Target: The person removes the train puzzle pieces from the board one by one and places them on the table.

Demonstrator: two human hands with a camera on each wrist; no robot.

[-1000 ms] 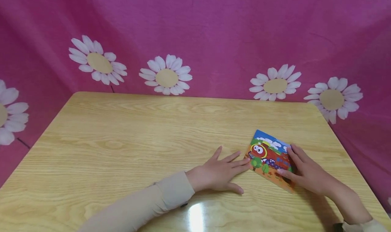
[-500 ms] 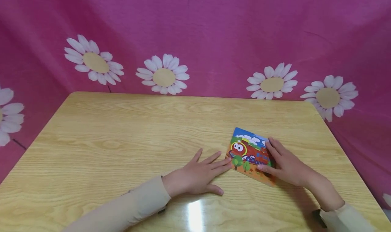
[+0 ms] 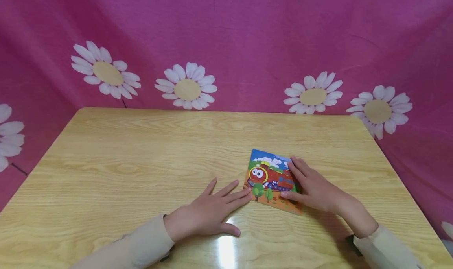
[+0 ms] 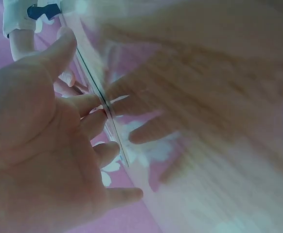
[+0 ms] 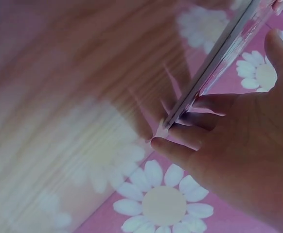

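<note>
A thin square picture board (image 3: 270, 178) with a cartoon red train, trees and clouds lies on the wooden table, right of the middle in the head view. On its left side my left hand (image 3: 209, 210) lies with spread fingers, the outer fingertips touching the board's lower left corner. Across the right side rests my right hand (image 3: 315, 188), thumb and fingertips over the picture, covering part of the train. The right wrist view shows the board edge-on (image 5: 209, 68), with the nearly straight fingers of my right hand (image 5: 243, 141) against it. My left palm (image 4: 49, 141) faces its own camera.
The wood-grain table (image 3: 141, 151) has a glossy surface that reflects the hands. Behind and beside it hangs a magenta cloth (image 3: 247, 33) printed with large white daisies. A bright light patch (image 3: 226, 249) shines near the front edge.
The picture board has slid to the left along the table and turned slightly. Both hands have moved left together with it, keeping their contact. The head view has shifted a little.
</note>
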